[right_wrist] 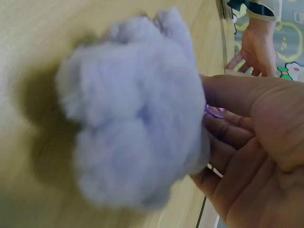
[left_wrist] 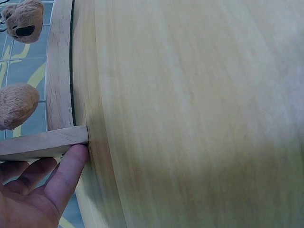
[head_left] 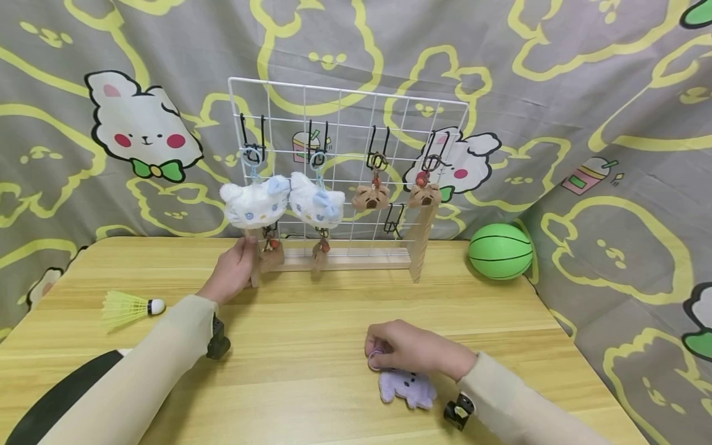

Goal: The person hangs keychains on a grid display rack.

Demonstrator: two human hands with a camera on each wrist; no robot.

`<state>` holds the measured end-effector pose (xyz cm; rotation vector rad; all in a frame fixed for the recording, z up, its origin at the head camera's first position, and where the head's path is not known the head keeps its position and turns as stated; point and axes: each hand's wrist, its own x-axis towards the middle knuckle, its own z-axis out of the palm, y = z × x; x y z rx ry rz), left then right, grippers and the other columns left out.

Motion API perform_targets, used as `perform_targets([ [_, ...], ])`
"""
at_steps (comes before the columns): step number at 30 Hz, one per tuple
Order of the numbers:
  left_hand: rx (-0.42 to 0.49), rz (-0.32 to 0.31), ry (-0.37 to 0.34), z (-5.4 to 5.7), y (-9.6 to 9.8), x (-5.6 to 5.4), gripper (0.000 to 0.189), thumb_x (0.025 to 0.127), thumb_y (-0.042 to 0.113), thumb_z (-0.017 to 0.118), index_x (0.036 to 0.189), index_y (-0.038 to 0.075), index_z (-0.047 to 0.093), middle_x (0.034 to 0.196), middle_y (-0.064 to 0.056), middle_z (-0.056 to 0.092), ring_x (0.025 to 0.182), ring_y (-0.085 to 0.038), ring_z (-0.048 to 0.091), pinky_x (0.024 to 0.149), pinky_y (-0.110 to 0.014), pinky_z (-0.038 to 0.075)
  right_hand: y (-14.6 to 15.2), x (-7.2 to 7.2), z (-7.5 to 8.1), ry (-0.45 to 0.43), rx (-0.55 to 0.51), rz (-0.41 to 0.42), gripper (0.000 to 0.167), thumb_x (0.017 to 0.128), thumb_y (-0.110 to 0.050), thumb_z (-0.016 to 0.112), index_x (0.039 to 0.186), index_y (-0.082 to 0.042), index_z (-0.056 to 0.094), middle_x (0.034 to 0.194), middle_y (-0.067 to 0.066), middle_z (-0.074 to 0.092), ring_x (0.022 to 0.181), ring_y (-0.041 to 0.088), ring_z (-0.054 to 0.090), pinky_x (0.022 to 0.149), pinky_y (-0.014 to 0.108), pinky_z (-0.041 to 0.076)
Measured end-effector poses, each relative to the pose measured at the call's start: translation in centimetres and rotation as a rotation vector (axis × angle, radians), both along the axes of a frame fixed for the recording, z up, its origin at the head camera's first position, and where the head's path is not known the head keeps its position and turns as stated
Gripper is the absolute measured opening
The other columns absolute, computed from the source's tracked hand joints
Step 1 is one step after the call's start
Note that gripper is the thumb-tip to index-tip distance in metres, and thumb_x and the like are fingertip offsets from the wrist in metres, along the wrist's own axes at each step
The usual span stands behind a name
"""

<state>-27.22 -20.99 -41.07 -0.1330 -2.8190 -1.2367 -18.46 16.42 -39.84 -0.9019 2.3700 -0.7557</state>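
Note:
My right hand [head_left: 408, 349] pinches the purple ring of a fluffy lilac plush keychain [head_left: 408, 388], just above the table front. In the right wrist view the plush [right_wrist: 137, 109] fills the middle, slightly blurred, beside the fingers. My left hand [head_left: 230, 269] rests against the outer side of the wooden left post of a white wire grid rack [head_left: 356, 252]. The left wrist view has its fingers touching this post [left_wrist: 45, 142], none seen wrapped round it. Two white plush heads with blue bows [head_left: 257, 201] and several brown plush keychains [head_left: 371, 196] hang from black hooks on the grid.
A yellow shuttlecock [head_left: 130, 309] lies at the left of the wooden table [head_left: 311, 346]. The green ball [head_left: 500, 251] sits at the back right. A black curved object [head_left: 61, 395] lies partly under my left forearm. Patterned grey cloth [head_left: 183, 37] hangs behind the rack. One lower hook [head_left: 394, 220] bears nothing.

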Motion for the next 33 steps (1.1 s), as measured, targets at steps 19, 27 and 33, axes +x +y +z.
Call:
perform_targets([
  [19,0.008,-0.005,-0.006,0.2,0.1,0.1,0.076,0.111,0.051,0.008,0.150,-0.006,0.040,0.146,-0.036,0.053,0.142,-0.055,0.046,0.119,-0.067,0.039,3.3,-2.6,-2.4,-0.416,-0.548,-0.149,0.019,0.111,-0.012,0.046,0.113,0.006,0.053,0.104,0.013,0.077,0.095,0.012,0.076,0.086,0.027,0.064],
  [27,0.005,-0.012,-0.007,0.2,0.1,0.1,0.077,0.111,0.051,0.008,0.151,-0.007,0.039,0.148,-0.036,0.052,0.143,-0.054,0.045,0.120,-0.067,0.038,3.6,-3.1,-2.2,-0.440,-0.632,-0.249,0.017,0.113,-0.020,0.042,0.115,-0.007,0.053,0.105,-0.003,0.077,0.099,0.009,0.074,0.086,0.026,0.063],
  [33,0.010,-0.010,-0.008,0.0,0.0,0.0,0.078,0.111,0.052,0.008,0.152,-0.006,0.038,0.149,-0.036,0.051,0.144,-0.054,0.045,0.120,-0.066,0.038,4.0,-3.9,-1.4,-0.359,-0.727,-0.376,0.015,0.113,-0.020,0.041,0.116,-0.010,0.051,0.105,-0.006,0.076,0.100,0.007,0.074,0.089,0.026,0.063],
])
